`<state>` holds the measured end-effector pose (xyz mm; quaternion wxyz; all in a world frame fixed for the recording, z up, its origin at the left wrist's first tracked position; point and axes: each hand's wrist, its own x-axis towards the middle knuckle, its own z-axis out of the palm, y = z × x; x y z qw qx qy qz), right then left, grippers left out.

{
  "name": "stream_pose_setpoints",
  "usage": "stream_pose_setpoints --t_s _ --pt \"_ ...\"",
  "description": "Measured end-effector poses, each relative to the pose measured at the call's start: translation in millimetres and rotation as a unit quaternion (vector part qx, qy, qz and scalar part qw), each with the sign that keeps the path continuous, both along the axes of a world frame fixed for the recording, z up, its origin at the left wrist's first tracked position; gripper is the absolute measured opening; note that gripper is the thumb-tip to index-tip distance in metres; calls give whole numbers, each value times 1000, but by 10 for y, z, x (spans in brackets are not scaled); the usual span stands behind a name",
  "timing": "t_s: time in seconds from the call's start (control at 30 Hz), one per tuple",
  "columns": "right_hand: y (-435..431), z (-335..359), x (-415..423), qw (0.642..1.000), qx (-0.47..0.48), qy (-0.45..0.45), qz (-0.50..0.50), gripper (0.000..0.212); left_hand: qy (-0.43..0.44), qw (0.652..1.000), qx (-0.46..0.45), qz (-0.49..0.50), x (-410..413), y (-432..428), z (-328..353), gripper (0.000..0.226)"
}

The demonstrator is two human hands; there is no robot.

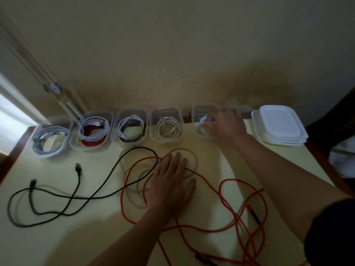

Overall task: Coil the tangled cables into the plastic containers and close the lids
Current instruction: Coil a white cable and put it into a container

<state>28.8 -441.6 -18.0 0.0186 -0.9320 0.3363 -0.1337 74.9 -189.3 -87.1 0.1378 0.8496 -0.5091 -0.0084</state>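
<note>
Several clear plastic containers stand in a row at the table's far edge, most with coiled cables inside. My right hand [224,123] reaches into the rightmost container [199,110] and presses on a coiled white cable [204,120] there; its fingers are blurred. My left hand [172,181] lies flat with straight fingers on a tangle of an orange cable [228,204] and a grey cable [132,192] in the middle of the table. A black cable [57,192] sprawls loose to the left.
A stack of white lids [280,125] sits at the far right of the row. The pale yellow table [76,237] ends against a beige wall. A window frame and thin rods stand at the far left. Dark furniture lies past the table's right edge.
</note>
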Motion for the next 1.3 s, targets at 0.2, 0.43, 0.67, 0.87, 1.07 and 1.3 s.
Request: stream_pose_setpoints --t_s 0.2,0.43,0.67,0.87,1.07,1.3 --pt "54 -159 42 980 63 181 55 73 7 1000 6 1 -5 23 39 72" --pt "193 -125 40 988 70 127 55 62 16 1000 0 -1 2 19 32 64" --pt "837 -98 -472 985 20 -147 88 21 79 996 -38 14 -7 25 79 53" --pt "1499 -361 -1020 983 118 -30 136 25 101 992 -77 18 6 74 91 42" --pt "1757 -481 -1137 979 117 -10 166 36 117 992 -26 -38 50 457 236 55" --pt "1917 -191 -710 972 188 50 135 49 53 994 -85 -51 280 1295 284 37"
